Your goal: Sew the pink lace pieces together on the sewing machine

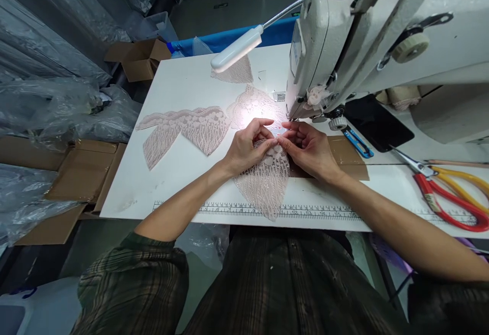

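Observation:
A pale pink lace piece (265, 182) lies on the white sewing table (179, 90), its tip hanging over the front edge. My left hand (246, 146) and my right hand (307, 146) meet at its top edge, fingers curled and pinching the lace just in front of the needle of the white sewing machine (344, 50). More lace (254, 106) lies lit under the lamp behind my hands.
A second lace piece (187, 129) lies spread at the left. Another bit of lace (235, 73) sits under the white lamp head (237, 50). Blue thread snips (357, 141), a black phone (378, 123), red and yellow scissors (454, 192) lie right. Cardboard boxes (139, 57) and plastic bags stand left.

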{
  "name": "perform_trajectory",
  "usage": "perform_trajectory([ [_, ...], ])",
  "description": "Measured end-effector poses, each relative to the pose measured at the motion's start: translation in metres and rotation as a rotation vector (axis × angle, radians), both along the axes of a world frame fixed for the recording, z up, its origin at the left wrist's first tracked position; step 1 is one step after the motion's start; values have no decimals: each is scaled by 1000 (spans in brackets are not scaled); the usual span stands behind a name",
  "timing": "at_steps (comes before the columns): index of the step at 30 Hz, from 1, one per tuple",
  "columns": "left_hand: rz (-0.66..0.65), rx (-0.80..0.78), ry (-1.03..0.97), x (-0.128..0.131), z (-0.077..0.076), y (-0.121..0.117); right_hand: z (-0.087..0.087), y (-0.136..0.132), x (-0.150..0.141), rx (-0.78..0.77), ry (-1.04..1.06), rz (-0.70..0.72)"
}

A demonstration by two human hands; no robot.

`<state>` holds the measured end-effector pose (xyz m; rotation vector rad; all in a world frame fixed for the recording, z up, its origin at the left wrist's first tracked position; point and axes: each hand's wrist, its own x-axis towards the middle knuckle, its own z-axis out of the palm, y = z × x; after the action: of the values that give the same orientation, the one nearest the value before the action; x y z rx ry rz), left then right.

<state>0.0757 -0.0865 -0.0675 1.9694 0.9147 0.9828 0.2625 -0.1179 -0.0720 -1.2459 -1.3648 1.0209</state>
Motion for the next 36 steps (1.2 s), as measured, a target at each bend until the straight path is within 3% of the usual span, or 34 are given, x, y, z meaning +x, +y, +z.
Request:
perform_trajectory([
  [5, 52, 142, 157, 1, -3, 13, 17, -1, 21, -15, -371, 12],
  [7, 61, 192, 214, 1, -3, 17, 20, -4, 34, 108, -546, 104],
  [10, 63, 263, 277, 1, -2, 20, 14, -12, 48, 367, -620, 361],
  [12, 71, 326, 328, 1, -2, 20, 5, -18, 52, 444, -645, 464],
  [16, 77, 552, 491, 3, 0, 19, -9, -25, 53, 464, -711, 444],
  [19, -94, 683, 645, 6, 3, 20, -9, -26, 51, 497, -724, 431],
  [22, -251, 724, 760, 6, 5, 18, -7, -25, 50, 488, -734, 429],
  [25, -255, 728, 852, 5, 11, 15, -8, -26, 50, 466, -737, 429],
  [30, -421, 745, 1041, 0, 22, 5, -10, -28, 48, 449, -682, 421],
  [33, -369, 711, 1047, -3, 24, -1, -5, -20, 53, 372, -520, 412],
  [36, -292, 723, 1048, 1, 22, -1, 5, -4, 64, 168, -391, 326],
])
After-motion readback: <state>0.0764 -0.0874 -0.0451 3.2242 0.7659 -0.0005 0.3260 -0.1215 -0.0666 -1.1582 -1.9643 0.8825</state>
